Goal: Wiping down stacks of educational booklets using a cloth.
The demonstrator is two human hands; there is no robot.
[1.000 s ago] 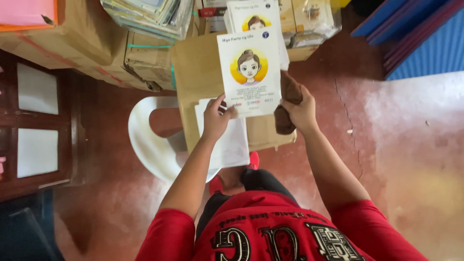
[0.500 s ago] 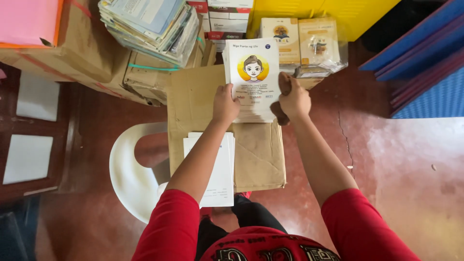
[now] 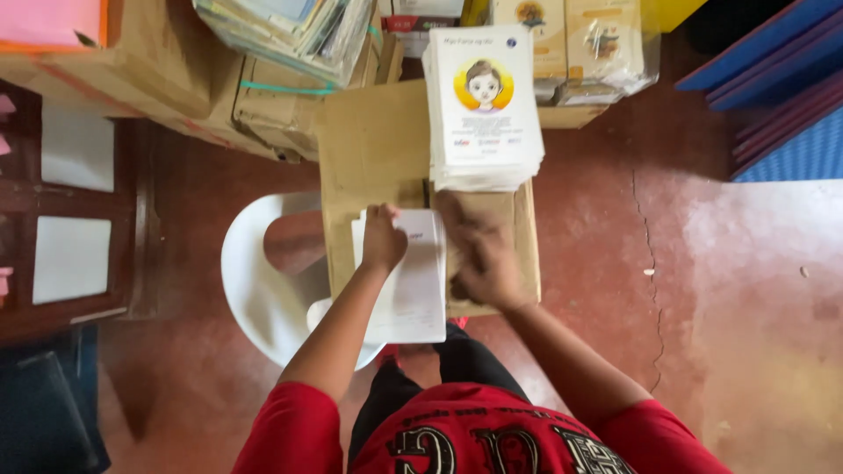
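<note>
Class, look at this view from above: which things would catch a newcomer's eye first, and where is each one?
First, the stack of white booklets with a yellow circle and cartoon face on the cover, at the far end of the flat cardboard. Next, the left hand pressing on a white sheet pile nearer the person, with the blurred right hand beside it. Under the cardboard's left side sits a white plastic chair on the red floor.

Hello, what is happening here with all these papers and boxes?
A person in a red shirt bends over a flat cardboard box resting on a white plastic chair. The left hand presses on a white sheet lying on the box. The right hand, blurred, is beside it over the cardboard. A stack of booklets with a cartoon face on the cover sits at the far end of the box.
</note>
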